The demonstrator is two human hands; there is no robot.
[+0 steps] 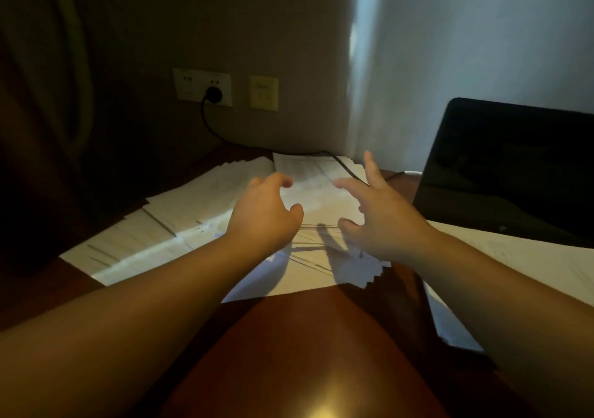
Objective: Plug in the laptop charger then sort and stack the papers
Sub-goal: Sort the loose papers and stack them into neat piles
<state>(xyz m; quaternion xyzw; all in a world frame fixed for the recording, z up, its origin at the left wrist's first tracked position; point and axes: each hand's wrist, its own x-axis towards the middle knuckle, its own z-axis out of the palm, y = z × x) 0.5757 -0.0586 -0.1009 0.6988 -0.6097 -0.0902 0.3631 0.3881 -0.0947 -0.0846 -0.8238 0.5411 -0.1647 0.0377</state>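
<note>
Head view, items listed from largest to smallest.

Counter [308, 347]: reddish wood, bare at lower centre of the frame and covered further up.

Papers [180, 212]: fanned, overlapping sheets spread from centre left to centre. More sheets lie at the right edge, under and in front of the laptop. One printed sheet [308, 173] lies uppermost at centre, its long axis running from the lower centre of the frame up toward the wall.

Laptop [514, 167]: lid raised, screen dark, at centre right.

Left hand [266, 218]: over the papers at the left edge of the printed sheet, fingers loosely curled, nothing held. Contact with the paper cannot be confirmed.

Right hand [382, 212]: at the right edge of the same sheet, fingers spread and straight, nothing held.

Wall socket [203, 87]: upper left of centre. A black plug [214, 95] is seated in it, and its cable [225, 138] runs down and right across the top of the papers toward the laptop. The charger step appears complete.

Governing relation: the printed sheet lies directly between the hands and slightly beyond them. Both hands stand about equally near. The likely next step is closing inward on its two long edges to gather the pile.
</note>
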